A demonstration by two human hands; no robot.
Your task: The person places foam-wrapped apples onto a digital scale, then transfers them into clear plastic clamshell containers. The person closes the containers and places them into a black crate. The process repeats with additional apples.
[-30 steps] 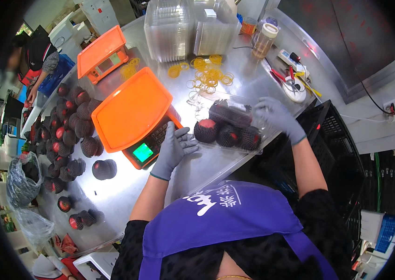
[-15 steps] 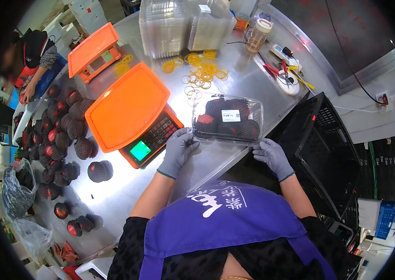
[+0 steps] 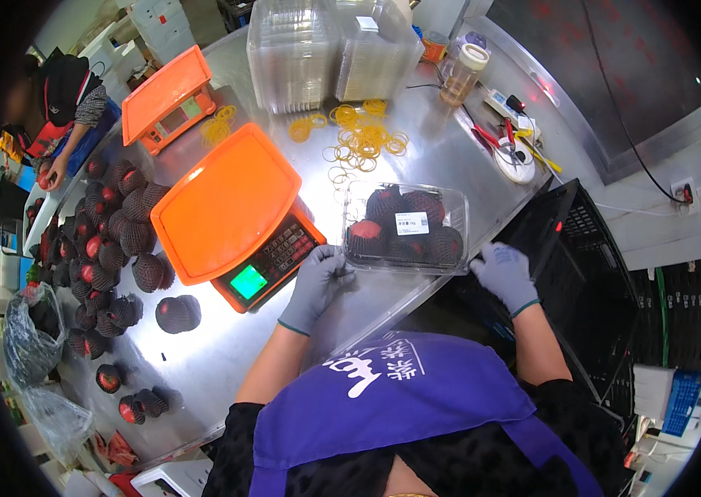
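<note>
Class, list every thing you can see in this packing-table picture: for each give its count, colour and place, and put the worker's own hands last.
Clear lidded box: one, holding dark red fruit in net sleeves, near table edge between the hands.
Near scale: one, orange, left of the box.
Far scale: one, orange, further back.
Loose netted fruit: many, dark red, left part of table.
Rubber bands: many, yellow, scattered behind the box.
Empty clear boxes: stacks, at the far edge.
Jar: one, pale lid, far right.
Crate: one, black, right of table.
Co-worker: one, far left.
Left hand: grey glove, at the box's left corner.
Right hand: grey glove, at its right corner.
</note>
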